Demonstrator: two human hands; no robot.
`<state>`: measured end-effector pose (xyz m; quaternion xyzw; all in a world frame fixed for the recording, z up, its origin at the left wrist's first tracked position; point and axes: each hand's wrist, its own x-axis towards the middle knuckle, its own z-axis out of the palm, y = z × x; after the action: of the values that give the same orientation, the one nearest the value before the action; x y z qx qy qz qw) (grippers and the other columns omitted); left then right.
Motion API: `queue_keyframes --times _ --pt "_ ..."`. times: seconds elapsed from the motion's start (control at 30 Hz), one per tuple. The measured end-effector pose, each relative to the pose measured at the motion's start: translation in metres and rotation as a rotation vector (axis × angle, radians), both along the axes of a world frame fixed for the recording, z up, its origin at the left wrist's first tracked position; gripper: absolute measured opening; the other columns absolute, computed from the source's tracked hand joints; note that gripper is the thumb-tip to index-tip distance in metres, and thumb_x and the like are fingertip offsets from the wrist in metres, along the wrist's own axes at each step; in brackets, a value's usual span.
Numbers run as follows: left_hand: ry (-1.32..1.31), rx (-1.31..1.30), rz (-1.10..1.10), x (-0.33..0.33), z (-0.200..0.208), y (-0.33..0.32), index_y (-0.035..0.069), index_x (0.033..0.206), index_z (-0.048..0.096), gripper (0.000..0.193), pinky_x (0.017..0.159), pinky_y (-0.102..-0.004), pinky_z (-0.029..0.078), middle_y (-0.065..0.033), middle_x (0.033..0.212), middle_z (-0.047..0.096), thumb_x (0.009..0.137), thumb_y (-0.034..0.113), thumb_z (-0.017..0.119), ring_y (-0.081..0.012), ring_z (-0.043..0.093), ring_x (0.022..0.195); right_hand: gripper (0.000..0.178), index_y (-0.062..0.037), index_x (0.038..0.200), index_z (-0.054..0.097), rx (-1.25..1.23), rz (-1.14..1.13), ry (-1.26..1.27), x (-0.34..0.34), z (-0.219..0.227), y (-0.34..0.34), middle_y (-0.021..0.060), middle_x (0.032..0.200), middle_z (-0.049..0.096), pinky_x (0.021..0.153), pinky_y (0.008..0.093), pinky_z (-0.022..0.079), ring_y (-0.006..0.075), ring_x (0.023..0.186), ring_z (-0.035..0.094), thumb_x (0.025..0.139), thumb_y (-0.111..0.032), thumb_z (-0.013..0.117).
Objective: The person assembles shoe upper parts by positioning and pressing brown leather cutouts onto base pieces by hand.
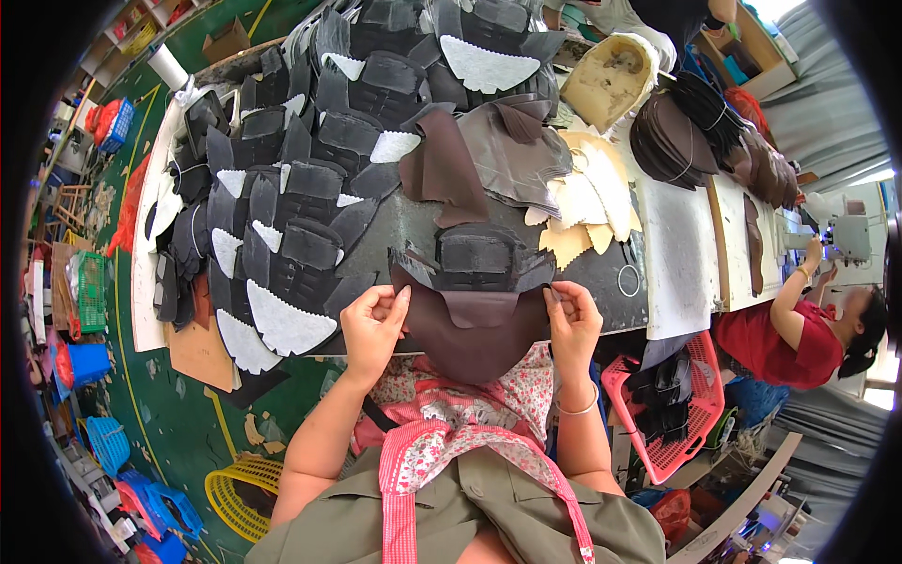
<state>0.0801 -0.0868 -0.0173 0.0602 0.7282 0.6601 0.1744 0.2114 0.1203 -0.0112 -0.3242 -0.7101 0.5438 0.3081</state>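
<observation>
A dark brown leather piece [474,343] hangs over the table's front edge, its side corners pinched in my two hands. My left hand [370,324] has thumb and fingers closed on the left corner, and my right hand [573,321] grips the right one. Directly behind it, joined or overlapping, lies a black shoe-upper piece [481,258] on the dark tabletop. Whether the two are stuck together I cannot tell. More brown leather pieces [442,169] lie farther back, some of them stacked.
Rows of black shoe uppers with white zigzag-edged linings [289,320] cover the table's left side. Cream scalloped pieces [592,193], a glue-stained tub [611,80] and scissors [629,277] are to the right. A red basket [662,404] stands below; a co-worker [799,334] sits at a sewing machine [846,235].
</observation>
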Motion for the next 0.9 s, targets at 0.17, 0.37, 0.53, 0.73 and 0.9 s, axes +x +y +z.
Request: queue_keyframes --times 0.17,0.37,0.53,0.73,0.9 --pt "-0.013 -0.047 0.004 -0.003 0.003 0.002 -0.003 0.080 0.060 0.017 0.039 -0.0191 0.040 -0.0015 0.060 0.059 0.083 0.012 0.067 -0.0043 0.053 0.046 0.014 0.0035 0.094 0.056 -0.003 -0.006 -0.022 -0.005 -0.001 0.003 0.0006 0.072 0.058 0.047 0.0143 0.036 -0.0003 0.056 0.048 0.081 0.004 0.063" --pt "-0.024 -0.091 0.023 -0.004 0.001 0.005 -0.003 0.077 0.059 0.016 0.039 -0.0196 0.040 -0.0018 0.057 0.058 0.083 0.010 0.067 -0.0043 0.052 0.045 0.019 0.0015 0.096 0.057 -0.007 -0.024 -0.105 -0.007 -0.003 0.007 0.0013 0.074 0.059 0.043 0.0152 0.038 0.0008 0.056 0.050 0.079 0.002 0.065" --pt "0.010 -0.160 0.018 -0.005 0.008 0.011 -0.002 0.073 0.058 0.017 0.041 -0.0201 0.039 -0.0017 0.055 0.058 0.082 0.009 0.066 -0.0040 0.051 0.044 0.024 0.0032 0.096 0.055 -0.021 -0.064 -0.118 -0.009 -0.004 0.010 0.0063 0.075 0.061 0.041 0.0187 0.043 0.0050 0.052 0.055 0.075 0.006 0.064" --pt "0.222 -0.268 0.032 -0.004 -0.003 0.012 -0.001 0.070 0.056 0.017 0.043 -0.0221 0.038 -0.0029 0.050 0.054 0.078 0.007 0.069 -0.0048 0.048 0.044 0.027 0.0022 0.097 0.055 0.016 -0.047 -0.167 -0.012 -0.003 0.009 0.0069 0.073 0.062 0.044 0.0195 0.043 0.0059 0.051 0.056 0.073 0.004 0.066" --pt "0.458 -0.320 -0.021 -0.004 0.000 0.014 0.000 0.078 0.054 0.016 0.041 -0.0240 0.038 -0.0047 0.048 0.051 0.076 0.006 0.069 -0.0091 0.047 0.039 0.027 0.0023 0.097 0.055 0.055 -0.038 -0.169 -0.011 -0.002 0.010 0.0073 0.073 0.062 0.046 0.0197 0.043 0.0061 0.051 0.056 0.073 0.004 0.067"
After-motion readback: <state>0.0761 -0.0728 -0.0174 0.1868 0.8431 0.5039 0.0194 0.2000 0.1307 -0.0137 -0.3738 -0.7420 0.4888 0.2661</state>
